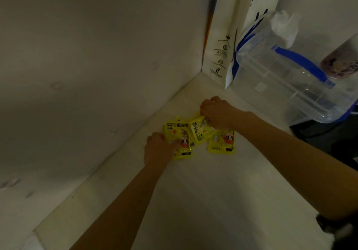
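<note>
Three yellow snack packets lie close together on a white shelf floor (203, 191) near the left wall. My left hand (157, 149) rests on the left packet (179, 133), with its fingers curled over the packet's lower part. My right hand (217, 112) pinches the top edge of the middle packet (200, 131), which tilts and overlaps the other two. The right packet (222, 143) lies flat, partly under my right wrist.
A white paper bag (226, 36) stands in the back corner. To its right, a clear plastic container with blue handles (286, 75) sits tilted. A jar with dark contents (341, 61) shows at the right edge. Dark objects (329, 137) lie lower right.
</note>
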Motion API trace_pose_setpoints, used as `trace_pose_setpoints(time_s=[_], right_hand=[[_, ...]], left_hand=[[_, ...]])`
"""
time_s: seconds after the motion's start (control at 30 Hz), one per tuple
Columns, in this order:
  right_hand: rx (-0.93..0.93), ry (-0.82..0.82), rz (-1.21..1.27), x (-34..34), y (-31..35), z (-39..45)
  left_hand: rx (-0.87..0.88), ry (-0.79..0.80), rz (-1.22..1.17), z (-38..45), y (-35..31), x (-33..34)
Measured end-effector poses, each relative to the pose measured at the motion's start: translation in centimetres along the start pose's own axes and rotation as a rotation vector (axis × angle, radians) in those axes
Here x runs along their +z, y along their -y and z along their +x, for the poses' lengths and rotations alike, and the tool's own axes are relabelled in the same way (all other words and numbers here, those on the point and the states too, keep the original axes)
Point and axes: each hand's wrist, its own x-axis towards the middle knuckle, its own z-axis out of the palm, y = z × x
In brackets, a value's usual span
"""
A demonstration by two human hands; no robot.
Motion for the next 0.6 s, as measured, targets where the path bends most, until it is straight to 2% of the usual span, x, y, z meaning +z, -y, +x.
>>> trace_pose_setpoints(time_s=[0.1,0.27,0.47,0.6], right_hand=[[0.013,0.033,-0.007,0.8,0.5,0.5],[0.032,-0.062,0.033,1.5,0.6,1.0],[0.034,0.029,0.012,0.4,0.3,1.3],[0.013,-0.023,0.008,0.1,0.0,0.9]], left_hand=[[-0.025,-0.055,0.026,0.1,-1.7,0.5],[-0.008,-0.113,0.145,0.2,-2.3,2.1],[-0.031,-0.103,-0.012,0.8,-2.3,2.1],[-0.054,-0.118,-0.117,0.9,-2.3,2.3]])
